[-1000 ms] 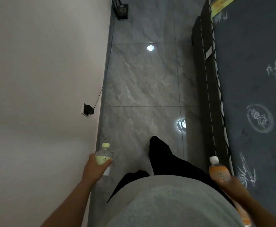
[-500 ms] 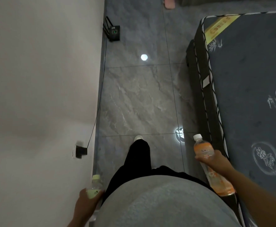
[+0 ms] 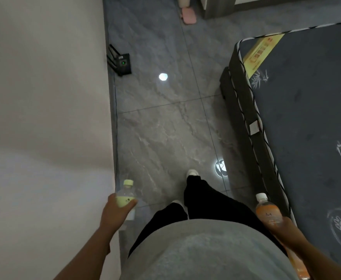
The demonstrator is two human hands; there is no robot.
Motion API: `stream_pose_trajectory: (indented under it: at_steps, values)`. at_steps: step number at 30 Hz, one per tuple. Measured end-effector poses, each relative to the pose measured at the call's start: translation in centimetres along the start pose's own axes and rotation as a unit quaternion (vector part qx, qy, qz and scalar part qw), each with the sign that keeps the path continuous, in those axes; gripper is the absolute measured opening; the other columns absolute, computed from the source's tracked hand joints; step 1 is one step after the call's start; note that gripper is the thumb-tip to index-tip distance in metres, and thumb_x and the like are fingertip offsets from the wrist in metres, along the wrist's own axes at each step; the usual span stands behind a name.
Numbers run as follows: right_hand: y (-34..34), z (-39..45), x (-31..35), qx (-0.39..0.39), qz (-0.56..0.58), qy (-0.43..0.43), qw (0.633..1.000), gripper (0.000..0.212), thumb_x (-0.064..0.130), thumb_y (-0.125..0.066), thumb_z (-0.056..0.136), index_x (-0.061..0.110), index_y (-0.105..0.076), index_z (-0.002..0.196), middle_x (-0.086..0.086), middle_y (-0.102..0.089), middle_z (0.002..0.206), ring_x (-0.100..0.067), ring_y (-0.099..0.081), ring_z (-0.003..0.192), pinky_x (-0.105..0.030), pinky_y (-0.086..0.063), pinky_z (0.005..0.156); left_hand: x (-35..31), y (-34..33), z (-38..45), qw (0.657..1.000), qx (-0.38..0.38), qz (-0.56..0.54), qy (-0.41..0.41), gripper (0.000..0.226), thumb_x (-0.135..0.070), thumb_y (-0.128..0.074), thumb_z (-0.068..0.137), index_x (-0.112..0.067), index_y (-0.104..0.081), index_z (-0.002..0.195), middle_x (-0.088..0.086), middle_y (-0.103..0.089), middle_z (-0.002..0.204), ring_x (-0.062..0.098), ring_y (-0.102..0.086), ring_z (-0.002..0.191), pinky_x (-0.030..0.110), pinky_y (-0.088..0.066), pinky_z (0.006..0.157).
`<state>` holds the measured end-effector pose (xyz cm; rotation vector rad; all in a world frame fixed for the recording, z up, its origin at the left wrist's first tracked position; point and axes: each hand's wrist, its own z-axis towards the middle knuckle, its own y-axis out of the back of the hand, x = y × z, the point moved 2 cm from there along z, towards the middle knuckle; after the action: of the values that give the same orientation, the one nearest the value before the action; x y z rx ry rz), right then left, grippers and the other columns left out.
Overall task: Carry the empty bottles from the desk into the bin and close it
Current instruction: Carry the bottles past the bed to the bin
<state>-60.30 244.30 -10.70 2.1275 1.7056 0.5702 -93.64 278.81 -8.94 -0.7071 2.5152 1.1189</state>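
Note:
My left hand (image 3: 115, 213) grips a small clear bottle with a pale yellow cap and yellow label (image 3: 126, 196), held upright low at the left, close to the white wall. My right hand (image 3: 284, 231) holds a taller bottle with an orange label and white cap (image 3: 267, 214), held beside the mattress edge at the lower right. The lower end of the orange bottle runs down past my forearm. No bin or desk is in view.
I stand in a narrow strip of grey tiled floor (image 3: 165, 128) between the white wall (image 3: 44, 118) and a dark mattress (image 3: 307, 118) on its base. A black router (image 3: 122, 63) with a cable sits by the wall ahead. A pink slipper (image 3: 188, 16) lies further on.
I have walked forward along the strip; the router and mattress corner came closer. My left hand swung forward with the yellow bottle, and my right hand dropped back with the orange one.

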Motion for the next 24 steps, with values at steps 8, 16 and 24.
stream_pose_trajectory:
  at_steps: [8,16,24]
  values:
    - [7.5,5.6,16.1,-0.038,0.023,0.066,0.997,0.084,0.045,-0.079,0.066,-0.004,-0.045,0.125,-0.022,-0.059,0.111,-0.034,-0.056,0.091,-0.039,-0.044,0.08,-9.2,-0.6,7.7,1.0,0.006,0.022,0.021,0.057,-0.036,-0.079,0.069,-0.009,-0.053,0.112,0.008,-0.061,0.101,0.034,-0.06,0.098,0.035,-0.044,0.075]
    - [14.1,9.9,33.4,-0.041,0.0,0.126,0.991,0.078,0.044,-0.079,0.067,0.002,-0.045,0.124,-0.019,-0.059,0.113,-0.034,-0.056,0.095,-0.033,-0.04,0.076,-15.8,1.1,12.6,0.996,0.015,-0.009,0.092,0.033,-0.036,-0.08,0.063,-0.008,-0.067,0.076,0.014,-0.068,0.072,0.028,-0.063,0.067,0.034,-0.044,0.061]
    - [16.1,14.1,44.1,-0.038,-0.014,0.077,0.996,0.085,0.047,-0.079,0.065,0.001,-0.042,0.126,-0.008,-0.049,0.096,-0.025,-0.049,0.083,-0.034,-0.039,0.074,-28.1,3.8,24.2,0.998,0.021,0.002,0.065,0.04,-0.045,-0.076,0.061,-0.015,-0.062,0.083,0.01,-0.066,0.081,0.029,-0.062,0.073,0.032,-0.041,0.059]
